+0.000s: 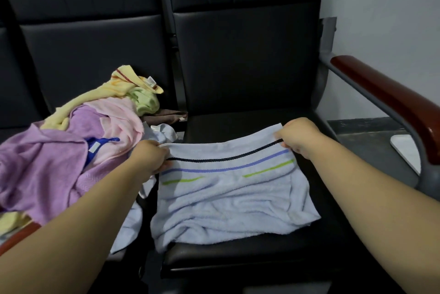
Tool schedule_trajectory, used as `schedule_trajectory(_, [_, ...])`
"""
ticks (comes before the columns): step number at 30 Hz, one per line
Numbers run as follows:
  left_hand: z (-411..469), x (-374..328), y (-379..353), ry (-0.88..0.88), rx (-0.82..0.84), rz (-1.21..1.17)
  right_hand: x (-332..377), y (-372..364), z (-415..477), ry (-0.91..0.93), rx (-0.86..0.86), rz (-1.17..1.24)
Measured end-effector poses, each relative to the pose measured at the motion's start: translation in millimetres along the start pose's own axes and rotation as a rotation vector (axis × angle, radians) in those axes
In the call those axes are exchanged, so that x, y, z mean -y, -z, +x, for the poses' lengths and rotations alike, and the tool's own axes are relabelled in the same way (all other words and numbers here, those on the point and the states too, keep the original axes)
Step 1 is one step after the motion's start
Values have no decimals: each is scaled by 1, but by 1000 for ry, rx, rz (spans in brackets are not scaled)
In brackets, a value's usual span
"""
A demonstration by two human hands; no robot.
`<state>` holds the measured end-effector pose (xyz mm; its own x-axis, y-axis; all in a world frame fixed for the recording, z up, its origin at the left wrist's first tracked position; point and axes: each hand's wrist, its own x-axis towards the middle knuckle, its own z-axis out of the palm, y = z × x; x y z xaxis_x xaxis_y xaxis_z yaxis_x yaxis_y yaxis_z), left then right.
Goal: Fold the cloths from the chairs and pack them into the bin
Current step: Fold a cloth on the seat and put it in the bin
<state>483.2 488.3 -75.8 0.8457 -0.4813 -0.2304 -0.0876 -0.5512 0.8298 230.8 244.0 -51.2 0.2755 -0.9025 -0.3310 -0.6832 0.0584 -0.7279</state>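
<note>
We have a pale blue striped towel (pixel 226 196) spread over the black seat of the right-hand chair (pixel 238 262), its near part rumpled and its far edge raised between our two hands. Our left hand (pixel 152 158) is closed on the far left corner, fingers curled around the hem, and our right hand (pixel 297 136) is closed on the far right corner, so the edge with the black, blue and green stripes runs taut between them. On the seat of the left-hand chair (pixel 95 55) lies a loose heap of cloths: a purple towel (pixel 42 167) nearest us, a pink one (pixel 121 122) against it, a yellow one (pixel 100 93) across the top, and a green one (pixel 145 103) behind. A red-brown armrest (pixel 390 100) borders the right-hand chair.
</note>
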Motion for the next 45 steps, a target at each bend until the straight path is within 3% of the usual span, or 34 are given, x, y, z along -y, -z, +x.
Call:
schedule_trajectory(3, [7,-23,6,-6,-23,-176,15,5,-5,-65,107,519])
schedule_trajectory(15, [5,-162,69,-533,-187,-426,103,86,-22,478,-139,909])
schedule_trajectory(18, [-10,-156,71,-574,-161,-435,86,93,-32,535,-244,789])
schedule_trajectory(21, [-24,-132,61,-602,-174,-267,54,87,-42,546,-341,578])
schedule_trajectory(23, [-31,-106,51,-566,-86,-189,22,77,-46,528,-330,434])
schedule_trajectory(26, [-31,-62,42,-500,32,65,-21,59,-42,404,-248,191])
schedule_trajectory(30, [-31,-11,32,-242,411,84,-53,48,-41,105,16,41])
schedule_trajectory(32, [-31,1,27,-183,486,96,-62,48,-39,17,104,41])
schedule_trajectory(39, [-18,2,-1,-74,335,-61,-58,47,-22,-42,115,70])
schedule_trajectory(45, [-2,10,-26,-275,11,113,-56,28,5,81,20,26])
